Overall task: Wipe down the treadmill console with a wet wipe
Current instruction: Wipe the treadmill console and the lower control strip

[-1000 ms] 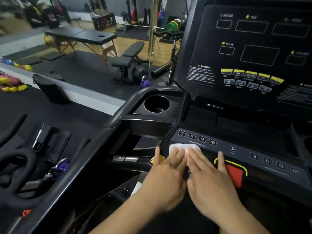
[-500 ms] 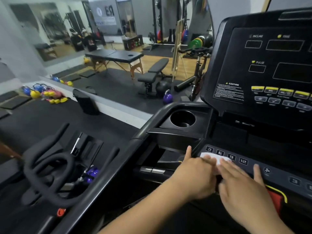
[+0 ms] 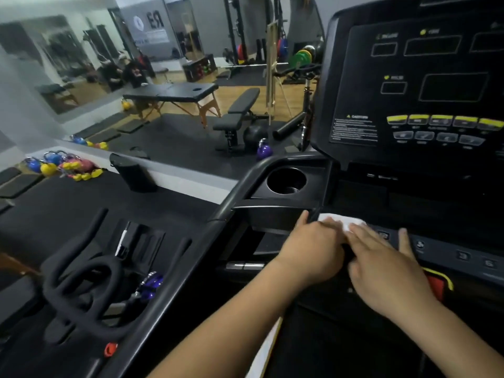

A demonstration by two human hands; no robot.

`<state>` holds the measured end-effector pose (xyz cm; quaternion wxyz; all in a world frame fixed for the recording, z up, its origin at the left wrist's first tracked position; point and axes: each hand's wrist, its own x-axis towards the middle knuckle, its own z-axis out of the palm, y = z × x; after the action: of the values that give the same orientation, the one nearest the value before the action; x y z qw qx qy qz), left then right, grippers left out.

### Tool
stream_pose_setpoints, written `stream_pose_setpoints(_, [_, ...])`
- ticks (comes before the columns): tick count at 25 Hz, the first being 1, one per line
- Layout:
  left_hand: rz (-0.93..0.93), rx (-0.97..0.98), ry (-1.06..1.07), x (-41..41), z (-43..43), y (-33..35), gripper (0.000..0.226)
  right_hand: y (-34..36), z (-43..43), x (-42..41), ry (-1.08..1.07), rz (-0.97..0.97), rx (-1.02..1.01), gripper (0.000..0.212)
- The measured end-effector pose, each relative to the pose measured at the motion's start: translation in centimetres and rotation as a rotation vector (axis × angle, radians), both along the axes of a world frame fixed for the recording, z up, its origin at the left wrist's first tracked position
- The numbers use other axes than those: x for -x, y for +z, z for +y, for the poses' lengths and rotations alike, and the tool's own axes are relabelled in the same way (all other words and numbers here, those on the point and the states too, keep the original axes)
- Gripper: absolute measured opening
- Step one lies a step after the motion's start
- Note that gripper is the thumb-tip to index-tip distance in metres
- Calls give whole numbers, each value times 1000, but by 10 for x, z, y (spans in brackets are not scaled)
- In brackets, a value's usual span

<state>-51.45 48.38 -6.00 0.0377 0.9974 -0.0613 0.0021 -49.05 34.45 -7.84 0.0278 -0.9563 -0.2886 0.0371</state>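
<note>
Wet wipe (image 3: pixel 344 221) flat on console (image 3: pixel 461 256), long axis left-right.

Black rubber flooring (image 3: pixel 177 143) lies ahead of me; wooden flooring (image 3: pixel 245 85) lies beyond it. At my 11 o'clock stands a black massage table (image 3: pixel 174 94), at 12 o'clock a weight bench (image 3: pixel 240 110). A wall mirror (image 3: pixel 41 64) hangs at 10 o'clock; colored kettlebells (image 3: pixel 62 166) sit at 9 o'clock.
</note>
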Motion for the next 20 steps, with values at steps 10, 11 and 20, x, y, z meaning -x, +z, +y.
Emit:
stream_pose_setpoints(10, [-8, 139, -54, 3, -2, -20, 51, 5, -8, 7, -3, 10, -60, 58])
stream_pose_setpoints(11, [-26, 131, -73, 8, -2, -23, 48, 3, -10, 15, 1, 7, -44, 57])
stream_pose_setpoints(20, [15, 53, -117, 2, -31, -33, 68, 2, -29, 3, -68, 2, -94, 62])
